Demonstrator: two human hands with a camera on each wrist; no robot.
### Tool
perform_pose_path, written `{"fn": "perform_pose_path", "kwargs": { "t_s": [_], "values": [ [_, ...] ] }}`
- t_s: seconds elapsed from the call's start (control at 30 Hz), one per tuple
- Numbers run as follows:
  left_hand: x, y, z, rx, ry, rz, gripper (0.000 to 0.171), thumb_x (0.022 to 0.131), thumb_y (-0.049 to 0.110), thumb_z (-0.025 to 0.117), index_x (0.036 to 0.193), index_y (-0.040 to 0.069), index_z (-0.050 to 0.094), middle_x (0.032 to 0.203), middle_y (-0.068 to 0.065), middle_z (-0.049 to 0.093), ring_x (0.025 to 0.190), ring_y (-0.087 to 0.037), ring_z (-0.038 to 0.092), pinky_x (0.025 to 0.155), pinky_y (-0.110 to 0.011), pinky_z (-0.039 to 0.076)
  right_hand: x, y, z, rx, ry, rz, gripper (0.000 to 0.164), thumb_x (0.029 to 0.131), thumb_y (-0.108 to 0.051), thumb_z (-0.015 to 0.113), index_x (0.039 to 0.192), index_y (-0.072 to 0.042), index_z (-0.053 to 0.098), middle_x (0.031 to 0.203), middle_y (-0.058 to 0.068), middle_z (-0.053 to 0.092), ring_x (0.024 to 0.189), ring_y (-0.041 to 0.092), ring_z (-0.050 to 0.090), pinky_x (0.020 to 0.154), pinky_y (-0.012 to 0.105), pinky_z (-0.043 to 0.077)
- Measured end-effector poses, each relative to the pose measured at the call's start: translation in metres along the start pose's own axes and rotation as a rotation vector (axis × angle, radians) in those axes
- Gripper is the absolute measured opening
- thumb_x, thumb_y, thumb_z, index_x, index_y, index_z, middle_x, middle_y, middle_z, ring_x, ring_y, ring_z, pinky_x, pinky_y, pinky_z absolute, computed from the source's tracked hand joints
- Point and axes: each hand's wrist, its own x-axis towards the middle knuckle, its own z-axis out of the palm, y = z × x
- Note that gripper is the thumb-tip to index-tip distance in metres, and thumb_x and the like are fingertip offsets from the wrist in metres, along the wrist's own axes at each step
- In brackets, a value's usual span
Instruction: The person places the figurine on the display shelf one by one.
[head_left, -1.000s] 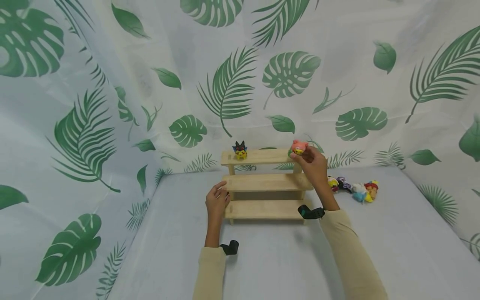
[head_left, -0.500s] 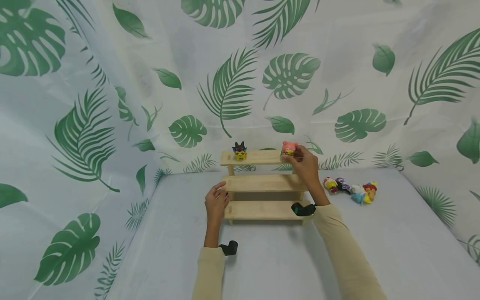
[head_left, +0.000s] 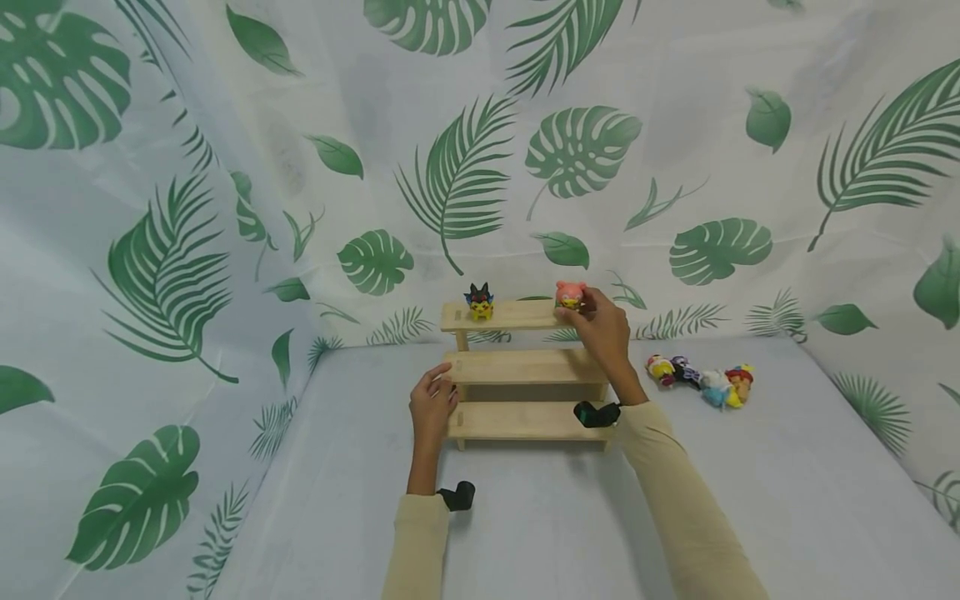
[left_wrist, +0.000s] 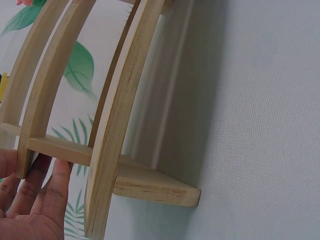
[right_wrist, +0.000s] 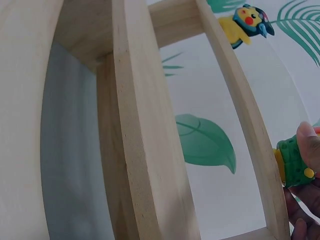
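In the head view, my right hand pinches a small figurine with a pink animal hood and yellow face, right at the top tier toward its right side. The right wrist view shows its green body and yellow feet against that board, thumb on its side. A three-tier wooden display stand faces me. My left hand grips the left end of its middle tier, thumb and fingers on either side of the board. A yellow figurine with a black eared hood stands on the top tier's left.
Several more figurines lie in a cluster on the white-covered table, right of the stand. A white curtain with green leaf prints hangs close behind and along the sides.
My right hand has moved left along the top tier with the pink-hooded figurine, then slowed. The left hand has stayed at the stand's left end.
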Motion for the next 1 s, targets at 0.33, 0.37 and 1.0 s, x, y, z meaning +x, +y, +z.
{"fn": "perform_pose_path", "kwargs": {
  "t_s": [0.33, 0.37, 1.0],
  "values": [
    [-0.02, 0.028, 0.0, 0.007, -0.012, 0.027, 0.03, 0.099, 0.007, 0.054, 0.126, -0.004, 0.061, 0.108, -0.029, 0.066, 0.104, -0.036, 0.066, 0.087, -0.047, 0.058, 0.001, -0.003, 0.0, -0.047, -0.015, 0.007, 0.058, 0.084, -0.031, 0.078, 0.131, -0.003, 0.059, 0.112, 0.021, 0.07, 0.098, 0.037, 0.069, 0.08, 0.053, 0.054],
    [-0.02, 0.028, 0.0, 0.009, -0.011, 0.027, 0.03, 0.099, 0.007, 0.054, 0.126, -0.004, 0.061, 0.109, -0.03, 0.066, 0.104, -0.036, 0.066, 0.087, -0.047, 0.058, 0.002, -0.003, 0.0, -0.054, -0.016, 0.006, 0.058, 0.083, -0.03, 0.078, 0.131, -0.003, 0.059, 0.112, 0.021, 0.07, 0.098, 0.037, 0.069, 0.08, 0.053, 0.054],
    [-0.002, -0.001, 0.002, -0.015, 0.031, 0.025, 0.025, 0.098, 0.012, 0.058, 0.121, 0.007, 0.067, 0.099, -0.019, 0.069, 0.096, -0.027, 0.067, 0.077, -0.033, 0.061, 0.004, -0.005, 0.003, -0.106, -0.011, 0.016, 0.061, 0.082, -0.033, 0.079, 0.132, -0.005, 0.059, 0.113, 0.018, 0.071, 0.097, 0.034, 0.069, 0.076, 0.053, 0.054]
  ]
}}
